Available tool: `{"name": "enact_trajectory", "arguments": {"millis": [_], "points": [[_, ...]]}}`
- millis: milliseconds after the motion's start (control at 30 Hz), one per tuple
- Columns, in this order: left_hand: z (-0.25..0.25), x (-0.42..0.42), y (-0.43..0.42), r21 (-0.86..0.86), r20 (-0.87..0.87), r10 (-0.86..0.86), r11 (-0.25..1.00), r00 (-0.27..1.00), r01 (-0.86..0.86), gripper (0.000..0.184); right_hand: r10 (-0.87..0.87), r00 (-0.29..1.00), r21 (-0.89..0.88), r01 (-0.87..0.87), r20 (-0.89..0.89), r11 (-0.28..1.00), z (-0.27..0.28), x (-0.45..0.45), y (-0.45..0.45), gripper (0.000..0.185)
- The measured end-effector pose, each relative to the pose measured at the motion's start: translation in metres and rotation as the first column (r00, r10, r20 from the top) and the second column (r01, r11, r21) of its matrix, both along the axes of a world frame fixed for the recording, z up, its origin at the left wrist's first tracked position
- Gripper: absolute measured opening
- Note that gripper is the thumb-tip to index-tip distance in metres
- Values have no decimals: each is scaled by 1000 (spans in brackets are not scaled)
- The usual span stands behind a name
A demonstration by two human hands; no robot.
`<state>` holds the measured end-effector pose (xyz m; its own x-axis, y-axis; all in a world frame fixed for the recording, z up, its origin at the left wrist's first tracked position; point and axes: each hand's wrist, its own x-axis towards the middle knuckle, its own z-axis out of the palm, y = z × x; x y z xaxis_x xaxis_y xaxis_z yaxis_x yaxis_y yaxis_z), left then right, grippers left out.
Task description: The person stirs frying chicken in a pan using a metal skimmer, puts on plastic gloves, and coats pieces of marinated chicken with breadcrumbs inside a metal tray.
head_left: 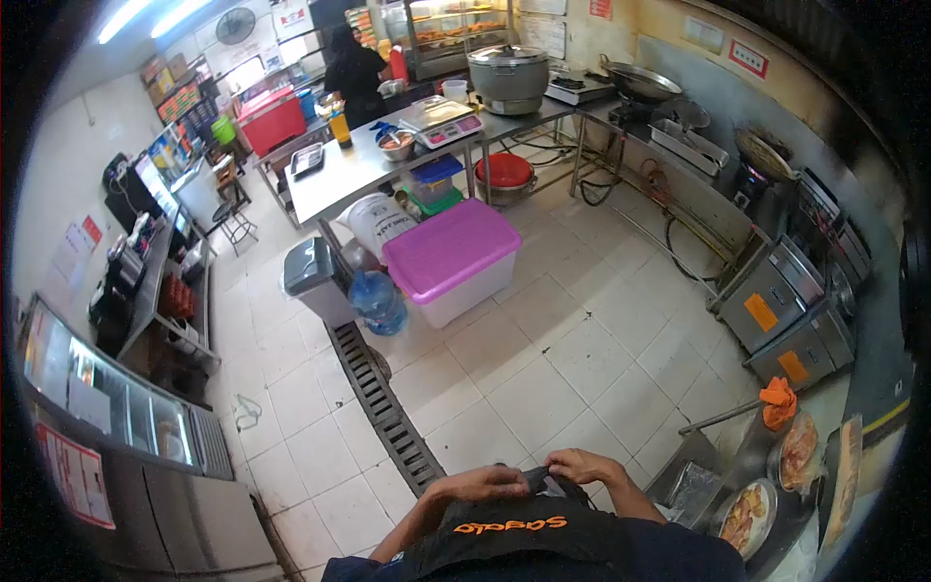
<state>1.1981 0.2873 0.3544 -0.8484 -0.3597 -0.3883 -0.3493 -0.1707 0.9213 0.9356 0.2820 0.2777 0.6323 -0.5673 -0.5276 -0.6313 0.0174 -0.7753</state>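
Observation:
I wear a black apron (543, 538) with orange lettering across its front. My left hand (493, 482) is closed on a dark fold of the apron's cloth, its fingers pointing inward and partly hidden. Close beside it, my right hand (580, 466) pinches the same dark cloth between thumb and fingers. A small greyish patch shows in the cloth between the two hands; what it is I cannot make out.
A floor drain grate (388, 412) runs ahead on the left. Beyond stand a purple-lidded bin (454, 252) and a steel table (339, 184). Food trays (747, 519) lie at lower right, near an orange cloth (778, 403). A person in black (354, 78) stands at the back.

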Motion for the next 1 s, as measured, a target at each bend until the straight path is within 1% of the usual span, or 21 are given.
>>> {"name": "enact_trajectory", "arguments": {"millis": [33,67,133,167,200,233,300,367,400,433,467,500,567,633,700,767,833,867,900,967,1000], "points": [[4,-6,-4,-8,-171,-73,997,983,73,41,-18,999,-73,20,31,997,9,-3,-6,26],[24,-13,-4,-29,-133,-70,997,989,67,41,-33,999,-81,36,39,996,22,-4,-11,26],[19,-25,-14,-17,-112,-110,994,988,109,42,-331,932,-78,345,146,935,45,-10,-19,30],[20,-34,-18,2,-104,-133,991,986,134,44,-339,929,-79,353,147,932,49,-21,-27,30],[21,-41,-23,0,-23,-144,990,989,144,46,-151,981,51,146,122,988,53,-33,-34,33],[23,-51,-30,2,-25,-152,988,988,152,46,44,991,184,-67,125,981,54,-45,-37,36],[31,-73,-46,-16,81,-204,978,976,206,49,41,993,260,-68,108,963,43,-63,-31,41],[33,-96,-59,5,117,-245,969,963,246,51,51,998,101,-49,-21,994,35,-77,-26,43],[27,-108,-66,-30,147,-264,962,953,271,51,15,997,100,-8,-70,995,34,-87,-26,38],[22,-121,-71,-61,177,-288,951,941,303,52,-12,998,107,19,-67,994,33,-98,-28,38],[54,-138,-76,-32,272,-281,953,920,301,50,-55,997,45,57,-56,997,30,-109,-28,35],[43,-150,-81,-18,274,-326,939,905,344,50,-104,994,-16,104,-45,994,27,-122,-28,32],[19,-174,-90,-80,236,-316,936,919,342,49,-215,976,-116,212,-19,970,36,-148,-31,30],[24,-200,-100,-59,259,-359,921,897,385,50,-289,957,-91,289,12,953,43,-173,-35,31],[29,-220,-107,13,166,-382,923,909,385,52,-357,933,-134,359,39,924,45,-194,-35,29],[48,-241,-110,13,239,-446,890,863,457,55,-429,900,-189,435,73,880,46,-210,-32,27],[65,-265,-113,130,428,-389,920,816,370,57,-527,845,-314,526,90,790,48,-230,-25,22],[39,-269,-113,-7,326,-409,900,852,435,58,-510,859,-335,494,45,803,54,-236,-23,22],[20,-271,-117,46,375,-415,901,829,431,61,-455,890,-270,436,-11,859,57,-241,-23,19],[50,-295,-124,152,414,-391,920,822,361,66,-342,938,-338,339,52,878,52,-255,-17,22],[60,-308,-126,156,390,-406,914,826,375,66,-353,935,-334,341,26,879,55,-265,-13,22]]}}
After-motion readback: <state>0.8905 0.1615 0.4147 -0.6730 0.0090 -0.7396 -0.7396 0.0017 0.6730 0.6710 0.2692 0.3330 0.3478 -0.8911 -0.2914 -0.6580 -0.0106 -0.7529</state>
